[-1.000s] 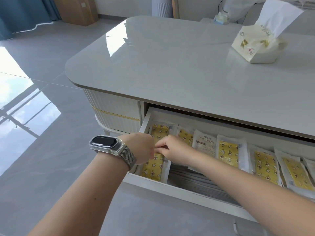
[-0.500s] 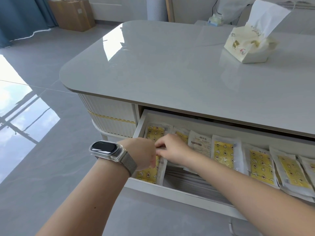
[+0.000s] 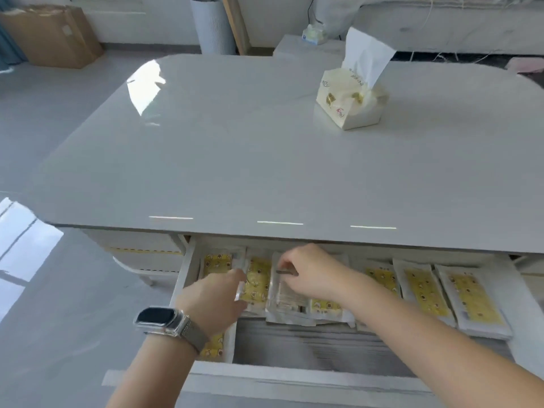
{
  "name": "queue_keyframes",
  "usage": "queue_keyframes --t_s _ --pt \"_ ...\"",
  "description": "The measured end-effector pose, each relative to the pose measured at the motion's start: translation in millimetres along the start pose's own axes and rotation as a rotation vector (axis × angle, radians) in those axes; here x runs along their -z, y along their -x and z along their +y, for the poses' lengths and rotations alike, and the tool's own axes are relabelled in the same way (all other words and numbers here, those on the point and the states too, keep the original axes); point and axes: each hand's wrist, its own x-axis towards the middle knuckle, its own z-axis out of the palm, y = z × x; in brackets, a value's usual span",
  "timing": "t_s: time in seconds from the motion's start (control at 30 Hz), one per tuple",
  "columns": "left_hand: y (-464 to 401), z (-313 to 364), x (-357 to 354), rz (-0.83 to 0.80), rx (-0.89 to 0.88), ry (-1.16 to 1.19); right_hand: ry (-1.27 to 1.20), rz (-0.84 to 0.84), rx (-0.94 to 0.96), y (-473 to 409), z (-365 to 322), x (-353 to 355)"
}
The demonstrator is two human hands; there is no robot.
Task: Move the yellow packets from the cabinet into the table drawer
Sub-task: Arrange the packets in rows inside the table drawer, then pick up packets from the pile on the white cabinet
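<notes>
Left hand (image 3: pixel 212 301), smartwatch (image 3: pixel 161 318) on wrist, sat at 7 o'clock over leftmost yellow packet (image 3: pixel 217 263); grip hidden, cannot tell. Right hand (image 3: pixel 309 275) at 6 o'clock pinched a packet flipped white side up (image 3: pixel 287 301), fingers curled. Yellow packets (image 3: pixel 424 290), clear-edged with dark dots, lay in a row in the open drawer (image 3: pixel 294 378). Tissue pack (image 3: pixel 351 98) at 1 o'clock on table (image 3: pixel 235 148).

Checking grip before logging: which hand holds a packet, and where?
The right hand pinches the face-down packet near its upper edge; whether the left hand holds anything cannot be told.
</notes>
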Motion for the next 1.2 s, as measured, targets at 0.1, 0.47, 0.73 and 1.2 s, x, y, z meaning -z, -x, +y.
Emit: queue_keyframes --t_s 0.1,0.47,0.73,1.2 --pt "10.3 27.0 19.0 0.005 -0.018 -0.06 0.095 -0.074 -0.065 29.9 15.7 19.1" --pt "144.9 62.8 159.3 0.036 0.001 -0.054 0.145 -0.151 -0.16 143.9 -35.1 157.4" --pt "282.5 43.8 286.5 0.089 0.098 0.051 0.227 -0.16 -0.067 219.2 -162.4 284.1" --pt "496.5 -134.7 355.4 0.245 0.457 0.195 0.451 -0.239 0.338 214.5 -456.1 292.1"
